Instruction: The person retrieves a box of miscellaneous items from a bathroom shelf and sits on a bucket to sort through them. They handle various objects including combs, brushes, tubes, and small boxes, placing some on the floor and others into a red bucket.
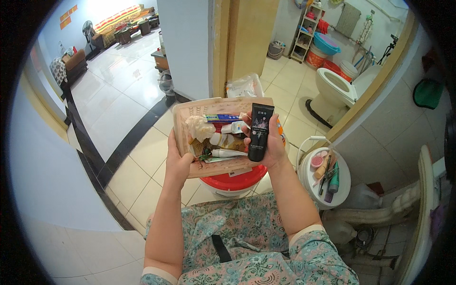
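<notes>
In my right hand [274, 145] is an upright black squeeze tube [260, 133], its cap end down, held over the right side of a pinkish plastic basket [223, 103]. My left hand [178, 159] grips the basket's left edge, thumb over the near rim. Inside the basket lie a cream-coloured bath puff [200, 128], a blue toothpaste box [221, 118], a white tube [232, 127], a bottle with a yellowish label [228, 141] and a slim white tube [229, 153]. The black tube hides part of the contents.
Below the basket stands a bucket with a red lid [235, 180]. To the right, a white bucket [304, 178] carries several cosmetics, including a green tube [334, 178]. A sink pipe [375, 214] runs at lower right. Beyond the doorway are a toilet [332, 85] and a shelf rack [306, 35].
</notes>
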